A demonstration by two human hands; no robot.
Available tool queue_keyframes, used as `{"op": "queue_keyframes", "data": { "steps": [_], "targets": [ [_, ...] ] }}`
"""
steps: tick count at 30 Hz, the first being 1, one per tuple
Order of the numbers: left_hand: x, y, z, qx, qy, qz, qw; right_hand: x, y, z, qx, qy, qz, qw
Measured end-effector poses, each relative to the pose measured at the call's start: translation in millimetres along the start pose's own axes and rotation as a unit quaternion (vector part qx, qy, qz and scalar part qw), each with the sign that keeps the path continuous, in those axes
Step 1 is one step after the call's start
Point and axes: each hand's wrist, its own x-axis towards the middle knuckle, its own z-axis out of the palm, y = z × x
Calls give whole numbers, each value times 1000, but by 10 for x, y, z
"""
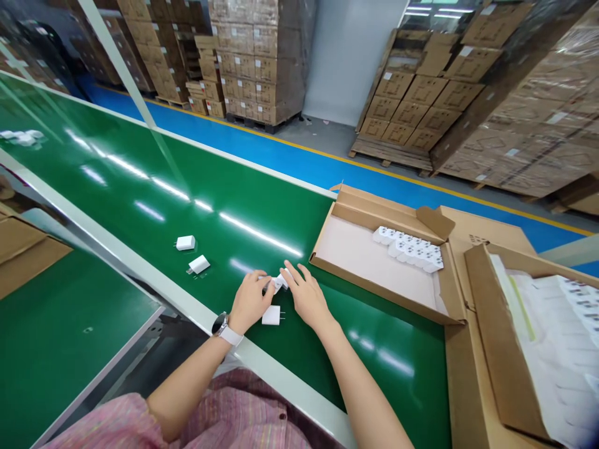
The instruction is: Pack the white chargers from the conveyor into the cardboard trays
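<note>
Small white wall chargers [277, 285] are between my two hands, low over the green belt, partly covered by my fingers. My left hand [250, 302], with a watch at the wrist, has its thumb and fingers closed on them from the left. From the right, my right hand [306, 298] grips at the same chargers with its fingertips, the other fingers loosely bent. Just below, a single charger [271, 315] lies with its two prongs pointing right. Farther left on the belt are two more, an upper charger [186, 242] and a lower charger [199, 264].
An open cardboard tray [369, 284] on the right holds rows of chargers at its far end. Beyond it stands a box [486, 337] with more white pieces. The belt's metal edge [285, 374] runs before me. A blurred white pile [22, 137] lies far left.
</note>
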Motion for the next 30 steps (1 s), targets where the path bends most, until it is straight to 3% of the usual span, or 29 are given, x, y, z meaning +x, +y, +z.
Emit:
{"op": "queue_keyframes", "data": {
  "steps": [3,9,13,16,19,21,25,30],
  "targets": [
    [105,-64,-24,-74,-2,-13,997,95,87,-55,10,-13,-13,1000],
    [81,-9,-60,-199,-86,-73,974,-65,143,-160,45,-17,30,998],
    [-79,150,-157,-98,-88,-32,991,-95,-8,-200,89,-58,57,993],
    [-275,282,-170,-38,-145,26,988,-56,-98,-189,73,-81,86,990],
    [-461,371,-107,-27,-178,58,982,-72,-66,-188,86,-82,87,989],
    [-505,378,-76,-44,-170,61,983,-143,24,-216,119,-76,71,988],
    [-320,294,-90,-68,-121,92,986,-399,240,-332,152,-56,89,983],
    [54,267,22,-15,-184,203,962,-714,328,-492,145,-12,166,975]
  ]
}}
